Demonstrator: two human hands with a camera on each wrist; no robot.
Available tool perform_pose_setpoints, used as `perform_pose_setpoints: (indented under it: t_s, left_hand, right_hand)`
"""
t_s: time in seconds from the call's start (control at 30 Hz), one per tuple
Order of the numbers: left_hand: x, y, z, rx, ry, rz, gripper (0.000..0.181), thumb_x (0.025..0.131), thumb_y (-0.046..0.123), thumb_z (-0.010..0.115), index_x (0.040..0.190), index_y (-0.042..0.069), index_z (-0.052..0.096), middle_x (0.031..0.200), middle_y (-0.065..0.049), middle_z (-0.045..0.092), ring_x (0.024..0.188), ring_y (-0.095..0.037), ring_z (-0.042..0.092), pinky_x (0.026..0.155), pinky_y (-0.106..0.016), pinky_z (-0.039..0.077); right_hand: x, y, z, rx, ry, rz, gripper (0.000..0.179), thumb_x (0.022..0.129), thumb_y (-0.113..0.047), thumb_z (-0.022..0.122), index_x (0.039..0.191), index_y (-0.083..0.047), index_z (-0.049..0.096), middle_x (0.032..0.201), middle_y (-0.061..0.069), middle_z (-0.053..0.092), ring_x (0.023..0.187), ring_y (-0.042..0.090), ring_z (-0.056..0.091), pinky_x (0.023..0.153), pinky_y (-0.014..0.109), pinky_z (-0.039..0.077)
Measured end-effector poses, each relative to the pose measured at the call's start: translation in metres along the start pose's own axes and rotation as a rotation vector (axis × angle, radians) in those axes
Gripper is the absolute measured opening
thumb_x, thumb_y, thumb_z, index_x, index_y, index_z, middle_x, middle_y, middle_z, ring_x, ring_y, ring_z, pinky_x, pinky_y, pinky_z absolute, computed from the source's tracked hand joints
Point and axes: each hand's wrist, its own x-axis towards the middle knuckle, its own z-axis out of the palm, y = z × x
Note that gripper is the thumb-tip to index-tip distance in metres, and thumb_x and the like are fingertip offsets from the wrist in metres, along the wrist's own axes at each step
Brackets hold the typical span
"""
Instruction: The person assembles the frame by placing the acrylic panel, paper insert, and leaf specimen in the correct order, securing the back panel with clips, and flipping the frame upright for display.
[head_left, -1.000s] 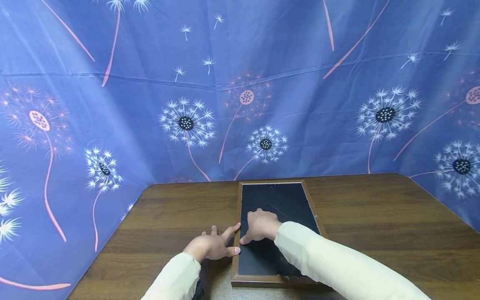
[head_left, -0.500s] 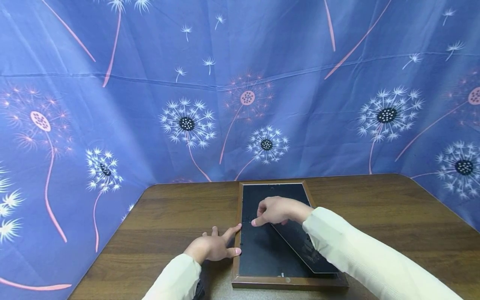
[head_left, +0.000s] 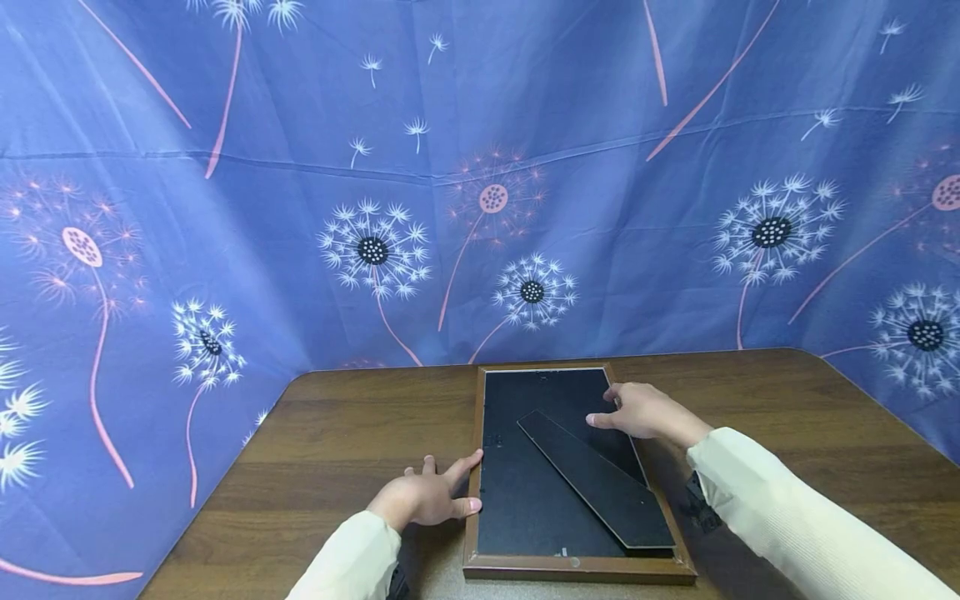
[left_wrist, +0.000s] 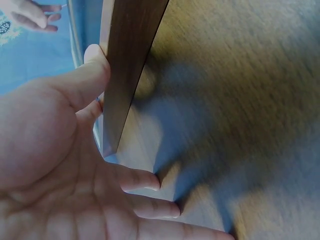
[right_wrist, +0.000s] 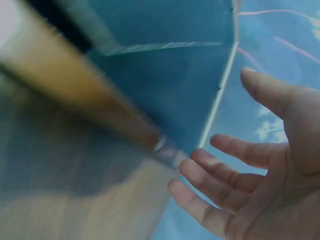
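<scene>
A picture frame (head_left: 581, 569) lies face down on the table, its black backing board (head_left: 517, 504) and brown wooden border showing. The easel stand (head_left: 600, 479), a tapered black flap, lies slantwise over the board's right part. My left hand (head_left: 427, 496) rests at the frame's left border, thumb and forefinger touching it. In the left wrist view the thumb lies against the wooden frame side (left_wrist: 131, 55), the other fingers spread on the table. My right hand (head_left: 648, 412) is over the frame's upper right border, holding nothing. Its fingers look loosely bent in the right wrist view.
The wood-grain table (head_left: 360, 425) extends to both sides of the frame. A blue curtain (head_left: 630, 250) with dandelion prints hangs behind the table and along its sides. A dark wrist device (head_left: 701, 504) sits under my right sleeve.
My right hand has moved from the board's middle to the right, off the easel stand and over the right border. The stand is now uncovered. My left hand has stayed in place.
</scene>
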Motion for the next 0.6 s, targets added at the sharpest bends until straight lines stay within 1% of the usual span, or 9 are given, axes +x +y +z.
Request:
perform_pose_setpoints:
  t_s: [0.07,0.13,0.2,0.27,0.3,0.43,0.6]
  left_hand:
    - [0.000,0.000,0.000,-0.003,-0.003,0.004,0.071,0.100,0.047,0.058,0.160,0.034,0.024,0.155,-0.037,0.028,0.143,-0.058,0.028,0.112,-0.069,0.025]
    - [-0.001,0.000,0.000,-0.007,-0.005,0.009,0.071,0.100,0.046,0.058,0.160,0.034,0.024,0.155,-0.037,0.028,0.143,-0.058,0.027,0.113,-0.069,0.025]
    - [-0.001,0.000,-0.001,-0.016,-0.012,0.012,0.071,0.100,0.046,0.058,0.161,0.033,0.023,0.156,-0.037,0.028,0.145,-0.056,0.026,0.114,-0.068,0.024]
    - [-0.001,0.000,-0.002,-0.020,-0.015,0.015,0.071,0.100,0.045,0.058,0.161,0.033,0.023,0.156,-0.037,0.027,0.146,-0.054,0.025,0.114,-0.067,0.023]
    - [-0.001,0.000,-0.002,-0.023,-0.016,0.015,0.071,0.100,0.045,0.058,0.161,0.033,0.024,0.156,-0.036,0.027,0.146,-0.053,0.025,0.114,-0.067,0.023]
    - [-0.001,0.001,-0.002,-0.018,-0.008,0.014,0.070,0.100,0.045,0.058,0.160,0.033,0.024,0.156,-0.037,0.028,0.146,-0.053,0.026,0.114,-0.067,0.023]
    - [-0.001,0.002,-0.001,-0.008,0.004,-0.003,0.070,0.100,0.046,0.059,0.160,0.034,0.025,0.155,-0.037,0.029,0.141,-0.060,0.029,0.109,-0.071,0.028]
  right_hand:
    - [-0.003,0.009,0.002,0.021,-0.023,0.019,0.078,0.096,-0.046,0.069,0.136,0.018,0.050,0.130,0.036,0.057,0.120,0.051,0.056,0.094,0.059,0.048]
    - [-0.005,0.016,0.005,0.037,-0.050,0.034,0.091,0.094,-0.054,0.069,0.141,0.020,0.043,0.139,0.042,0.046,0.128,0.056,0.046,0.099,0.063,0.044]
    - [-0.008,0.021,0.009,0.043,-0.078,0.052,0.102,0.090,-0.060,0.070,0.144,0.020,0.037,0.145,0.047,0.035,0.132,0.061,0.038,0.101,0.067,0.040]
    - [-0.010,0.024,0.012,0.048,-0.090,0.058,0.108,0.087,-0.061,0.073,0.146,0.020,0.034,0.146,0.049,0.029,0.133,0.063,0.035,0.102,0.069,0.038]
    - [-0.011,0.026,0.014,0.047,-0.093,0.059,0.110,0.085,-0.062,0.074,0.147,0.019,0.032,0.146,0.050,0.027,0.133,0.063,0.034,0.101,0.070,0.037]
    - [-0.013,0.031,0.017,0.044,-0.092,0.048,0.114,0.082,-0.060,0.078,0.149,0.017,0.030,0.143,0.049,0.031,0.130,0.063,0.038,0.099,0.070,0.039]
    - [-0.015,0.033,0.019,0.025,-0.100,0.036,0.112,0.082,-0.058,0.080,0.151,0.016,0.029,0.144,0.050,0.028,0.132,0.065,0.034,0.100,0.071,0.038]
